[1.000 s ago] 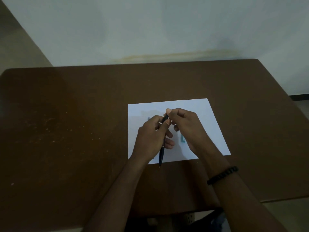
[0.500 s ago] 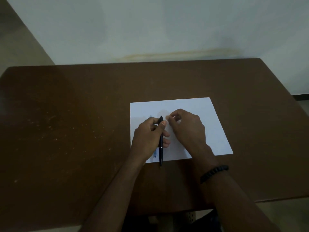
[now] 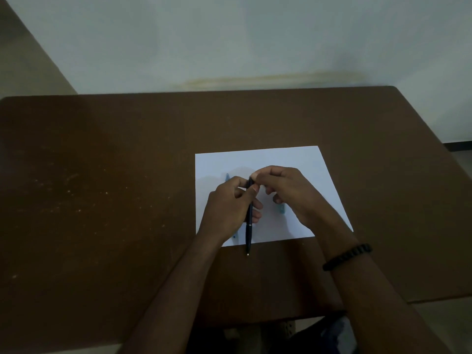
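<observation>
R hand (image 3: 288, 192) fingertips shift back onto pen (image 3: 249, 233) top vs 0.5 s ago, now pinching end at 12 o'clock. L hand (image 3: 227, 203) grips barrel, tip pointing 6 o'clock, over near edge of paper (image 3: 281, 157) on tabletop (image 3: 102, 200). Prob. twisting pen apart/together.

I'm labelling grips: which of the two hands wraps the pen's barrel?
The left hand: its fingers curl round the dark pen. The right hand only pinches its top end.
</observation>
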